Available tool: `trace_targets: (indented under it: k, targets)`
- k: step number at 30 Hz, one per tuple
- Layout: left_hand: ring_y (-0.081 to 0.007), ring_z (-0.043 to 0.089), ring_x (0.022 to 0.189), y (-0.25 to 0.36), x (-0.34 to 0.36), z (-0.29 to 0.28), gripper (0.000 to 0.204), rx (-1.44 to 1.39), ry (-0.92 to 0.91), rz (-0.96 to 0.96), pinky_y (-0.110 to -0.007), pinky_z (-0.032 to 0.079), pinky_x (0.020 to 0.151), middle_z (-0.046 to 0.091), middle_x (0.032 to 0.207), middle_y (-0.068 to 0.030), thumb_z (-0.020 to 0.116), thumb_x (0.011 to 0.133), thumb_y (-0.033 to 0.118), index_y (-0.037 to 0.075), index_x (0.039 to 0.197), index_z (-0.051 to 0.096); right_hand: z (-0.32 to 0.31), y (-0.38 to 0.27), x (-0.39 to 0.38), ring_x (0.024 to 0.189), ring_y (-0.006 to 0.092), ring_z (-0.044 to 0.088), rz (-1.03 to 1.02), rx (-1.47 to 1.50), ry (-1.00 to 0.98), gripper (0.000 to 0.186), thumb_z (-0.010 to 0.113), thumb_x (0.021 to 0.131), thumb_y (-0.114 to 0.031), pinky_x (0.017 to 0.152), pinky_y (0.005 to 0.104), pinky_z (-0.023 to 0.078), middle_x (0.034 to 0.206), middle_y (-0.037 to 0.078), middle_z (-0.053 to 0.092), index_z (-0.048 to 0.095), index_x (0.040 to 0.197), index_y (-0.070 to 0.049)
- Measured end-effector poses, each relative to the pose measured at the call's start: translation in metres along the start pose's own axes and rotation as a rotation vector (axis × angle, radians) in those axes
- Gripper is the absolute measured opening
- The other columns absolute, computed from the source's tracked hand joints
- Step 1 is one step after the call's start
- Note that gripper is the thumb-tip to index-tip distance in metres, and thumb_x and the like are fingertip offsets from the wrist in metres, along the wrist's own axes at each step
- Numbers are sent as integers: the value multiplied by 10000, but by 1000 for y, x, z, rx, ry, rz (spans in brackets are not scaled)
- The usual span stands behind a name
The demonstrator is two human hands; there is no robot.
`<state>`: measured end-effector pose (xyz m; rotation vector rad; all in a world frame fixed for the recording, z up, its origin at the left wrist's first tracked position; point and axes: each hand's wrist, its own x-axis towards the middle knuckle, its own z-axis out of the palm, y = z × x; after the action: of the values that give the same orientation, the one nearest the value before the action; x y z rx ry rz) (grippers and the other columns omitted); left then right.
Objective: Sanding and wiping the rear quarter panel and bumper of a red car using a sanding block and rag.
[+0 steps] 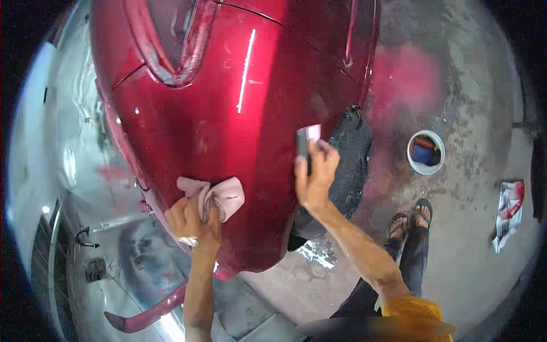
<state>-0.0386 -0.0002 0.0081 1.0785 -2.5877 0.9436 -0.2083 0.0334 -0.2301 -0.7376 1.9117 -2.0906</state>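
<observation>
Some gloss on red panel (262,142), likely unfinished: my left fingers (178,218) grip pink cloth (230,195), right fingers (329,155) grey block (302,141).

I have free room over the car (259,188) between the left hand (192,221) and the right hand (319,174), and upward to top centre. The cloth (230,195) blocks me at lower centre-left, the block (302,142) at centre. Right of centre I meet the dark cover (348,165); past it, open floor (393,142) reaches the bucket (426,171).
</observation>
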Motion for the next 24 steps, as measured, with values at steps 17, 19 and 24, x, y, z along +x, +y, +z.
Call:
trace_targets:
  k: [17, 19, 24]
  targets:
    - [-283, 642, 947, 27, 162, 24, 286, 87, 131, 492, -418, 544, 789, 663, 981, -16, 780, 880, 366, 164, 1082, 762, -27, -15, -29, 1117, 392, 607, 185, -8, -145, 383, 744, 949, -181, 940, 471, 506, 1213, 247, 617, 699, 1249, 51]
    - [-256, 657, 880, 33, 192, 32, 224, 92, 125, 551, -395, 560, 724, 631, 896, -4, 781, 884, 359, 168, 987, 726, -28, -17, -31, 1121, 383, 621, 212, 53, -131, 382, 740, 947, -178, 942, 467, 516, 1199, 245, 622, 698, 1251, 50]
    - [-263, 680, 876, 33, 210, 44, 206, 24, 95, 579, -421, 577, 728, 651, 904, -24, 787, 885, 341, 165, 956, 708, -30, -11, -34, 1083, 369, 643, 320, 98, -98, 366, 739, 937, -179, 932, 450, 527, 1184, 236, 632, 715, 1220, 52]
